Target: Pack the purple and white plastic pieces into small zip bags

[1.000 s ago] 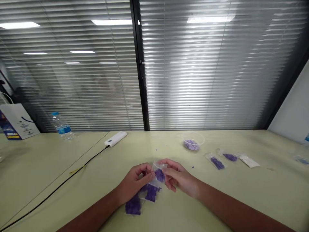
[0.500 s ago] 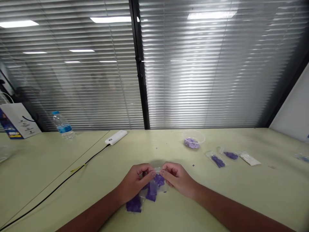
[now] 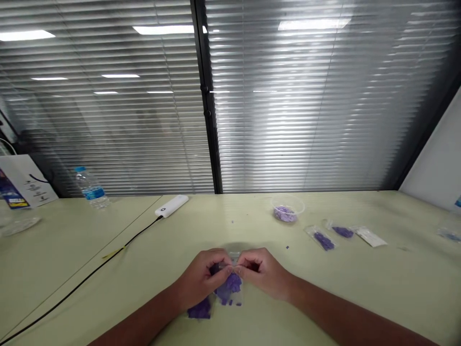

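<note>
A small clear plastic bag [image 3: 233, 284] with purple pieces inside is pinched at its top edge between my two hands, low in the middle of the view. My left hand [image 3: 203, 276] has thumb and fingers closed on the bag's left side. The fingertips of my right hand [image 3: 268, 274] grip it close beside, nearly touching my left thumb. Another bag of dark purple pieces [image 3: 200, 310] lies on the table below my left hand, partly hidden by it.
A round clear tub of light purple pieces [image 3: 285, 214] stands ahead to the right. Near it lie two bags of purple pieces [image 3: 324, 240] and a white packet [image 3: 370, 237]. Leftward are a white power bank [image 3: 172, 206] with a black cable, a water bottle [image 3: 92, 190] and a paper bag [image 3: 30, 182].
Both hands have come closer together and slightly lower at the bag's top. The bag now hangs straighter, with its pieces lower. The view has shifted slightly.
</note>
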The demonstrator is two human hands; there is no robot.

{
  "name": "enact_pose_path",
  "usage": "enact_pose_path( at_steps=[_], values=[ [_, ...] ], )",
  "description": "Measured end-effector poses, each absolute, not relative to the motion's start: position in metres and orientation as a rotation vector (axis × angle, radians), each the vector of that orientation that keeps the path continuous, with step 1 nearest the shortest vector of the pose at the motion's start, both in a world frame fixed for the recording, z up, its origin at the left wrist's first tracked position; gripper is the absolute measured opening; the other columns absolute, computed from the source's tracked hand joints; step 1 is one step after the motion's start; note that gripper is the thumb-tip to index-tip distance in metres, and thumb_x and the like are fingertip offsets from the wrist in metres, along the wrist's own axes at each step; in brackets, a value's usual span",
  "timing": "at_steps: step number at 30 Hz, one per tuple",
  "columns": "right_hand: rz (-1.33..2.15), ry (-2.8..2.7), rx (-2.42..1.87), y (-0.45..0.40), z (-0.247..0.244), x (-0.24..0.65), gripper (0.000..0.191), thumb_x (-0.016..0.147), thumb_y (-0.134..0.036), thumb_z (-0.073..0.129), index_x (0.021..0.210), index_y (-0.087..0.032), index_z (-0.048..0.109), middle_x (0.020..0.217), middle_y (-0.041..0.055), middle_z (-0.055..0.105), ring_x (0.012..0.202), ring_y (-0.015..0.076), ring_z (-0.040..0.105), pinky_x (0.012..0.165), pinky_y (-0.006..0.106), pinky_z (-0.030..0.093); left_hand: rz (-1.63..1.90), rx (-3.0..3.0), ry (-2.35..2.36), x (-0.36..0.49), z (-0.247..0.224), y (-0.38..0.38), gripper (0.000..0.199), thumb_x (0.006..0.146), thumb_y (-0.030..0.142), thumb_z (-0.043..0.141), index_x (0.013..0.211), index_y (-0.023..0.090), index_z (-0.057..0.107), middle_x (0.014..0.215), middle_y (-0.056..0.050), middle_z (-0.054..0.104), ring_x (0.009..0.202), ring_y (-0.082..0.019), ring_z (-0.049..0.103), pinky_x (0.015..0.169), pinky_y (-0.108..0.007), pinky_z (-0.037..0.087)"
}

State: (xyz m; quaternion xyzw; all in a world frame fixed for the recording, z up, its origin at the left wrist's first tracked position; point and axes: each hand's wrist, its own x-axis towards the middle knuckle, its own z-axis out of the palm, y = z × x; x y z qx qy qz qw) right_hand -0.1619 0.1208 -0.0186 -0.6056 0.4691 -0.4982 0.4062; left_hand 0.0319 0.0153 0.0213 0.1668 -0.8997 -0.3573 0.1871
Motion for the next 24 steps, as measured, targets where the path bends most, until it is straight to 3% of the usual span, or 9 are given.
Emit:
enact_pose_path(
  at_steps=[8,11,15,19,22,24],
  values=[
    [-1.297,1.270,-1.441,0.116,-0.023,-0.168,0.039,0.097,-0.050,0.057,0.074,-0.019,0.049,0.062,-0.0045,0.045,0.054,0.0081,0.033,0.050,0.023,0.023,-1.180,0.654,-2.397,0.034,0.020,-0.001,0.038,0.095,0.049,0.061,0.080,0.016,0.072,0.077,-0.002,0.062,0.074,-0.015,0.055,0.065,-0.023,0.042],
    [-1.271,1.487,-1.775,0.117,-0.020,-0.172,0.040,0.098,-0.046,0.057,0.070,-0.018,0.049,0.060,-0.0050,0.043,0.055,0.0085,0.034,0.056,0.024,0.026,-1.125,0.646,-2.419,0.035,0.020,-0.008,0.040,0.095,0.051,0.061,0.079,0.017,0.074,0.076,-0.003,0.061,0.073,-0.016,0.056,0.065,-0.024,0.042],
    [-1.163,1.845,-2.286,0.123,-0.012,-0.203,0.036,0.098,-0.044,0.057,0.072,-0.018,0.058,0.060,-0.0027,0.054,0.059,0.0107,0.045,0.069,0.028,0.030,-0.867,0.597,-2.532,0.037,0.019,-0.018,0.038,0.097,0.049,0.058,0.077,0.018,0.071,0.081,-0.004,0.063,0.083,-0.018,0.059,0.074,-0.026,0.046],
    [-1.140,2.503,-2.023,0.143,-0.012,-0.273,0.036,0.102,-0.040,0.048,0.078,-0.018,0.063,0.070,0.0030,0.063,0.067,0.0155,0.053,0.076,0.031,0.033,-0.752,0.610,-2.557,0.039,0.014,-0.028,0.028,0.097,0.045,0.057,0.110,0.024,0.070,0.108,-0.005,0.064,0.100,-0.021,0.059,0.088,-0.031,0.050],
    [-0.950,3.002,-1.695,0.168,-0.018,-0.330,0.028,0.095,-0.042,0.057,0.097,-0.017,0.069,0.093,0.0120,0.068,0.092,0.0268,0.058,0.090,0.040,0.031,-0.718,0.661,-2.519,0.040,0.012,-0.031,0.036,0.099,0.046,0.052,0.129,0.027,0.060,0.119,-0.006,0.061,0.106,-0.021,0.058,0.084,-0.030,0.052],
    [-0.863,3.086,-1.452,0.183,-0.021,-0.355,0.032,0.087,-0.045,0.064,0.091,-0.014,0.070,0.098,0.0175,0.066,0.103,0.0344,0.055,0.095,0.046,0.029,-0.676,0.652,-2.515,0.039,0.013,-0.032,0.036,0.100,0.046,0.051,0.130,0.028,0.059,0.120,-0.006,0.060,0.107,-0.022,0.057,0.077,-0.027,0.053]
  ],
)
